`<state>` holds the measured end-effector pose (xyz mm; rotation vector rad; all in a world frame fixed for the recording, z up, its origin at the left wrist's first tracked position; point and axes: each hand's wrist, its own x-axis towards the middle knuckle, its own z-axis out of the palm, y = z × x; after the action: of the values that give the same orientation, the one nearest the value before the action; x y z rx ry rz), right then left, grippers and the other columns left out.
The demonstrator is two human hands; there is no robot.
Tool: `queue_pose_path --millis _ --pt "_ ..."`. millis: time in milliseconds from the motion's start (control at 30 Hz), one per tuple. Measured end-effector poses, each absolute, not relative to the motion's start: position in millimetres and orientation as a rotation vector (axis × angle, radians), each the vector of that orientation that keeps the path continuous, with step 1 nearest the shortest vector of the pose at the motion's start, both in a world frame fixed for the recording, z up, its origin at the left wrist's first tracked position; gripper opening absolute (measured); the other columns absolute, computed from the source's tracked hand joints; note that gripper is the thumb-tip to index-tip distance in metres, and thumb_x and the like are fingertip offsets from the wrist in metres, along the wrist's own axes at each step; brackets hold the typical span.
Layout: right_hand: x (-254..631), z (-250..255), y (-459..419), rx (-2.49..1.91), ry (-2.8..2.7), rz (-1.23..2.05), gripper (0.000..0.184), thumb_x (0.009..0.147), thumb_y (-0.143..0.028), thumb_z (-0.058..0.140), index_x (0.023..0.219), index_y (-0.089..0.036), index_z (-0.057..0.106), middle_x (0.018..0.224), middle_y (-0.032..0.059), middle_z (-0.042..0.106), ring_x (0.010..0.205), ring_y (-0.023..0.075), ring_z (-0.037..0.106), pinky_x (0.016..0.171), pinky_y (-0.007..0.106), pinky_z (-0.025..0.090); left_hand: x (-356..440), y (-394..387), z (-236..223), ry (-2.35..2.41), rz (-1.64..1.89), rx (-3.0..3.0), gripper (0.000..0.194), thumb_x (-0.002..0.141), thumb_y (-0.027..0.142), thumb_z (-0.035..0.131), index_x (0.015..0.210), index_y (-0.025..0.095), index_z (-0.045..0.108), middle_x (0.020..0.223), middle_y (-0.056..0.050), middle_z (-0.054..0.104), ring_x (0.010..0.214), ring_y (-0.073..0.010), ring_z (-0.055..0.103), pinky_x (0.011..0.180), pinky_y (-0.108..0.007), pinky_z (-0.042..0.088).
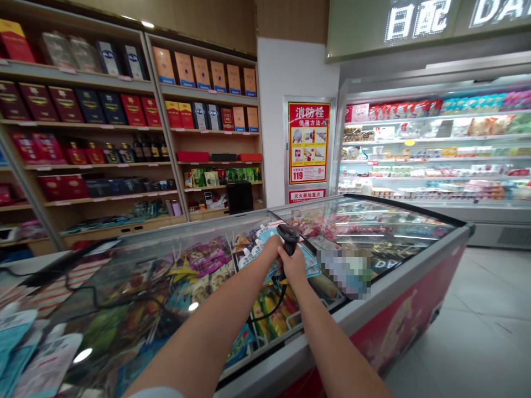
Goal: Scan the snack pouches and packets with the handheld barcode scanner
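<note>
A black handheld barcode scanner (288, 233) is upright over the glass top of a chest freezer, its head tipped away from me. My right hand (293, 265) is closed round its handle. Right beside it, my left hand (274, 249) is closed against the same handle, its fingers mostly hidden. From the scanner's base a black cable (277, 308) curls down and runs left over the glass. Light-blue and white spouted pouches (249, 255) lie on the glass just beyond and beside my hands. More spouted pouches (50, 356) lie at the lower left.
The chest freezer (409, 315) stretches across in front of me, packed ice-cream wrappers (207, 257) showing through its glass. Behind it are shelves of boxed goods (166, 124), a black screen (239, 198) and a red-yellow wall sign (309, 142). A refrigerated display (435, 160) stands at right.
</note>
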<state>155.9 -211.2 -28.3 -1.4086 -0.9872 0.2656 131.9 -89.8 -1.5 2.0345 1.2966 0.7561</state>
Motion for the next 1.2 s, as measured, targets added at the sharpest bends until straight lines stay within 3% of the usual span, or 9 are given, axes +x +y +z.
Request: queue_pose_path --millis 167,400,567,733,933,1200 --pt "146.4 -16.9 -218.3 -1.378 -0.894 0.436 0.029 0.073 -0.04 0.062 0.091 -0.018 0.057 0.055 -0.0003 0.06 0.046 0.0191 0.059 0.046 0.029 0.048 105.6 -95.8 0.1 1.301 0.751 1.912 0.021 0.059 0.01 0.066 0.046 0.018 0.053 0.044 -0.004 0.051 0.071 -0.0255 0.063 0.067 -0.029 0.043" --pt "137.8 -14.4 -221.1 -1.098 -0.851 0.68 0.038 0.064 -0.045 0.067 0.087 -0.02 0.049 0.049 -0.0073 0.052 0.036 0.0129 0.049 0.035 0.027 0.045 34.0 -97.7 1.0 1.123 0.786 1.614 0.017 0.062 0.011 0.066 0.053 0.016 0.052 0.042 0.004 0.046 0.043 -0.0098 0.043 0.047 -0.021 0.035" --pt "134.7 -16.4 -221.6 -1.025 -0.938 0.855 0.046 0.06 -0.046 0.072 0.089 -0.019 0.049 0.049 -0.0076 0.053 0.035 0.0117 0.048 0.034 0.026 0.044 -20.1 -86.0 -8.0 0.811 1.114 1.134 0.014 0.067 0.022 0.067 0.07 0.016 0.054 0.055 0.003 0.057 0.049 -0.0112 0.053 0.053 -0.024 0.046" --pt "133.4 -14.9 -229.8 -1.026 -1.051 0.979 0.04 0.063 -0.045 0.072 0.084 -0.02 0.048 0.053 -0.0063 0.056 0.037 0.011 0.049 0.037 0.026 0.045 -42.2 -69.3 -16.0 0.873 1.299 0.859 0.014 0.068 0.019 0.064 0.068 0.017 0.05 0.051 0.003 0.055 0.045 -0.0116 0.053 0.052 -0.025 0.047" --pt "135.0 -17.7 -235.7 -1.105 -1.25 1.154 0.037 0.067 -0.044 0.07 0.087 -0.021 0.049 0.055 -0.006 0.057 0.038 0.0108 0.049 0.037 0.024 0.044 -44.0 -47.1 -6.4 0.921 1.372 0.895 0.008 0.07 0.019 0.06 0.069 0.017 0.052 0.05 0.004 0.053 0.046 -0.0116 0.052 0.054 -0.026 0.046" --pt "135.1 -18.4 -236.1 -1.168 -1.292 1.15 0.037 0.067 -0.046 0.069 0.08 -0.02 0.047 0.055 -0.0056 0.057 0.037 0.0097 0.049 0.037 0.024 0.044 -47.1 -43.6 11.2 0.947 1.419 1.066 0.007 0.072 0.023 0.055 0.071 0.017 0.051 0.054 0.004 0.053 0.05 -0.0107 0.051 0.054 -0.023 0.044"
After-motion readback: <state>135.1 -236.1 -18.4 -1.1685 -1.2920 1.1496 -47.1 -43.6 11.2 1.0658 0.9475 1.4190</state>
